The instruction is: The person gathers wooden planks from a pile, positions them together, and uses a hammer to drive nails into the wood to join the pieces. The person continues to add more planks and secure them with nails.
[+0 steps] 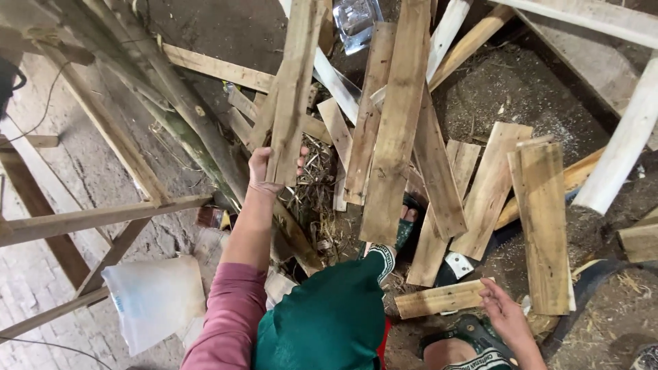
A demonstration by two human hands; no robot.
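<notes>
Wood everywhere: rough, pale boards lie in a loose heap on the dirt floor (521,89), leaning over each other every which way.
Left hand: the left hand (267,168) is wrapped around the bottom end of a long plank (295,82). The fingers are curled tight on it and the thumb sits in front, so the plank stands up and leans away from the person instead of falling into the heap.
Where the plank is: near the middle of the heap, its top end going out past the far edge of the view.
Right hand: the right hand (504,312) is low, at the near side of the floor. Its fingers are loose and a bit spread, and the fingertips touch the end of a short wood piece (439,299) that lies flat. It does not look squeezed shut on it.
Big board: a wide board (397,130) lies tilted across the heap, its low end resting by the person's foot in a green sandal (406,229).
Knee: a knee in green trousers (329,322) is bent low, so both hands can get to the floor.
Side things: a white plastic jug (154,301) sits by a wooden frame (103,216) at the left edge. A clear plastic bottle (356,20) lies at the far edge.
</notes>
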